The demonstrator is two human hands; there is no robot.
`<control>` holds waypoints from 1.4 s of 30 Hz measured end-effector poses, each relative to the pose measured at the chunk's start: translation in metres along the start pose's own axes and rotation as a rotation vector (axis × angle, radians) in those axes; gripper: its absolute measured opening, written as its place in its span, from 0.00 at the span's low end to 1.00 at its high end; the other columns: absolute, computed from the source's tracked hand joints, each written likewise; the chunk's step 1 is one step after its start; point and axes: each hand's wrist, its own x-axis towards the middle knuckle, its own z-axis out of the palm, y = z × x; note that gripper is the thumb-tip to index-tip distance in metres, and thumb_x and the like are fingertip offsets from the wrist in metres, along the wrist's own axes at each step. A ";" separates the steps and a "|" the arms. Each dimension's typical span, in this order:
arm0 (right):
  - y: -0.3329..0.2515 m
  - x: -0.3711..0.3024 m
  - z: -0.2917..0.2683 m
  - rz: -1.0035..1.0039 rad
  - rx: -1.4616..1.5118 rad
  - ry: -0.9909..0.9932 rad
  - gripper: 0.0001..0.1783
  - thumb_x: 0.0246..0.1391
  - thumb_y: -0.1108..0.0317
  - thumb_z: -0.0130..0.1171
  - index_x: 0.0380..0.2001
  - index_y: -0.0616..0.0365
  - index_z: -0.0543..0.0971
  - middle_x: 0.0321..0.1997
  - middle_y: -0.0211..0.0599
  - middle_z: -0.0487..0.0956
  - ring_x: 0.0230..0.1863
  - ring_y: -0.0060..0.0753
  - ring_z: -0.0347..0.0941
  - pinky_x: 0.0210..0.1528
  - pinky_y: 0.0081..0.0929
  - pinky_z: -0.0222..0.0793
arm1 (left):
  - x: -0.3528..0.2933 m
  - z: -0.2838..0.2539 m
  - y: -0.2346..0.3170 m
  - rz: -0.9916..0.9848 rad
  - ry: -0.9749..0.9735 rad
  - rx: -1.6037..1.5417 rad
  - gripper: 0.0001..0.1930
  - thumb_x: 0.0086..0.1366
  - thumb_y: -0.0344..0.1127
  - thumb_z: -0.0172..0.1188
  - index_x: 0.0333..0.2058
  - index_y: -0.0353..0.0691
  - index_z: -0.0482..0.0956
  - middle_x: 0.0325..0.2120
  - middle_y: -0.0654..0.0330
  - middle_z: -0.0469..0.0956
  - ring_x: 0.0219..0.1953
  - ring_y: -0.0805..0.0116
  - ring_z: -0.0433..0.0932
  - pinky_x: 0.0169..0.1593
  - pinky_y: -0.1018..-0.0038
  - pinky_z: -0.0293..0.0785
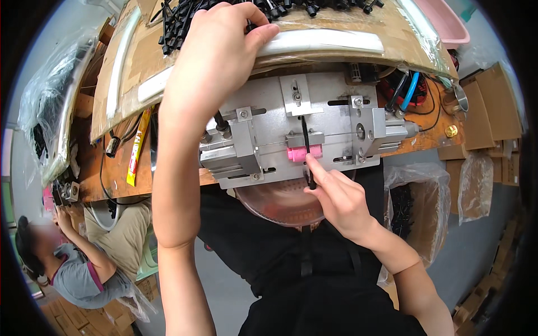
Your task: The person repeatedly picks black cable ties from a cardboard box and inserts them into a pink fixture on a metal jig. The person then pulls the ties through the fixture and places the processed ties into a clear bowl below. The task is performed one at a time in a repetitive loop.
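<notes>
Two hands, one black tie at the metal fixture

Two bare hands work a bench-mounted metal fixture from above. The right hand sits just below its front edge, thumb and forefinger pinched shut on the lower end of a thin black cable tie. The tie's long axis runs nearly straight away from the person, up from the fingertips, past a pink block and into a slot in the plate. The right hand is clearly the nearer of the two to the tie.

The left hand reaches well past the fixture, fingers curled down into a heap of loose black ties on a cardboard tray; whether it has gripped any cannot be told. A clear bowl sits under the fixture's edge. At lower left, another person sits at the bench.
</notes>
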 end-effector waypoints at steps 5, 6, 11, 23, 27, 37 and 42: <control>-0.001 0.004 0.001 0.022 -0.016 -0.006 0.37 0.45 0.81 0.66 0.61 0.71 0.69 0.25 0.39 0.72 0.25 0.35 0.69 0.30 0.33 0.69 | -0.010 -0.009 -0.015 0.076 0.024 -0.189 0.09 0.59 0.33 0.65 0.39 0.39 0.83 0.23 0.63 0.72 0.29 0.72 0.67 0.36 0.78 0.67; 0.000 0.003 -0.002 0.041 -0.030 -0.022 0.37 0.45 0.80 0.67 0.61 0.70 0.69 0.26 0.40 0.73 0.26 0.36 0.69 0.31 0.33 0.69 | -0.021 -0.011 -0.010 0.145 0.114 -0.154 0.09 0.59 0.32 0.65 0.39 0.39 0.83 0.24 0.63 0.73 0.29 0.72 0.67 0.36 0.79 0.67; -0.010 0.012 -0.036 0.124 -0.020 0.004 0.39 0.39 0.70 0.74 0.58 0.69 0.72 0.37 0.44 0.81 0.31 0.41 0.74 0.35 0.34 0.72 | -0.123 -0.008 0.049 -0.019 0.062 -0.105 0.36 0.40 0.22 0.71 0.54 0.44 0.80 0.30 0.60 0.76 0.33 0.64 0.71 0.44 0.68 0.70; -0.001 0.012 -0.057 0.260 0.087 0.269 0.26 0.46 0.72 0.72 0.51 0.62 0.79 0.36 0.35 0.83 0.23 0.18 0.64 0.22 0.17 0.58 | -0.172 0.064 0.074 0.018 -0.141 0.035 0.34 0.50 0.23 0.59 0.60 0.26 0.66 0.33 0.58 0.69 0.35 0.65 0.69 0.42 0.74 0.72; -0.004 0.022 -0.061 0.220 0.080 0.230 0.25 0.46 0.74 0.70 0.50 0.64 0.79 0.35 0.36 0.83 0.24 0.22 0.65 0.24 0.19 0.60 | -0.167 0.049 0.072 0.023 -0.185 0.016 0.35 0.51 0.26 0.60 0.60 0.27 0.66 0.34 0.58 0.69 0.36 0.63 0.70 0.43 0.72 0.73; 0.029 0.215 -0.077 -0.674 -0.679 -0.026 0.13 0.45 0.73 0.57 0.37 0.56 0.78 0.33 0.33 0.79 0.38 0.38 0.77 0.36 0.31 0.75 | -0.005 -0.029 -0.078 0.130 -0.154 -0.123 0.09 0.61 0.21 0.55 0.39 0.37 0.77 0.33 0.54 0.78 0.37 0.57 0.74 0.45 0.65 0.71; 0.055 0.274 -0.086 -0.515 -0.188 -0.418 0.15 0.60 0.69 0.55 0.50 0.56 0.77 0.36 0.38 0.81 0.37 0.30 0.79 0.33 0.24 0.72 | 0.008 -0.045 -0.077 0.126 -0.328 -0.205 0.08 0.62 0.26 0.59 0.40 0.36 0.75 0.30 0.58 0.77 0.33 0.66 0.75 0.41 0.72 0.72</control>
